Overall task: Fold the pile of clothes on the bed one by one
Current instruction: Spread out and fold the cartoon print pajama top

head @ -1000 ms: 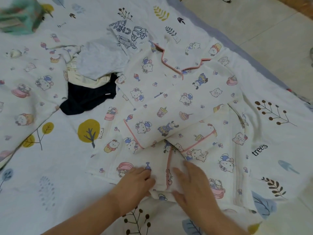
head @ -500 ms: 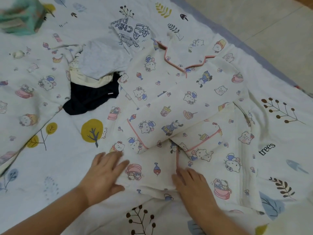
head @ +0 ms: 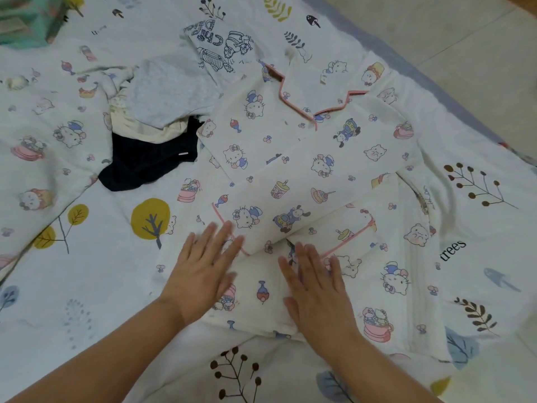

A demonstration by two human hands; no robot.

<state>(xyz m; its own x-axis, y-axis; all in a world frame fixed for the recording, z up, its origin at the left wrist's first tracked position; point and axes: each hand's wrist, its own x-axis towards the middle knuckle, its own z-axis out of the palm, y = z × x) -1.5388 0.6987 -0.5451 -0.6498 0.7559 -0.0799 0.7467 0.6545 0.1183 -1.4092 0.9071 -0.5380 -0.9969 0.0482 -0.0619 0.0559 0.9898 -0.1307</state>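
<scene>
A white cartoon-print pyjama top [head: 302, 158] with pink piping lies spread on the bed, collar at the far end, both sleeves folded across its front. My left hand [head: 203, 271] lies flat with straight fingers on the shirt's lower left part. My right hand [head: 316, 289] presses flat on the lower middle, beside the pink button placket. A pile of other clothes sits to the left of the shirt: a grey garment [head: 168, 94], a cream one [head: 145, 129] and a dark navy one [head: 145, 161].
A white tee with a blue line drawing [head: 220, 45] lies beyond the pile. A matching cartoon-print garment [head: 43, 135] is spread at the left. A teal object [head: 26, 21] sits at the far left corner. The bed edge and tiled floor [head: 465, 53] run along the right.
Both hands have slid up the shirt's lower part, away from me, with fingers spread flat. The left hand moved out to the left, then back onto the fabric.
</scene>
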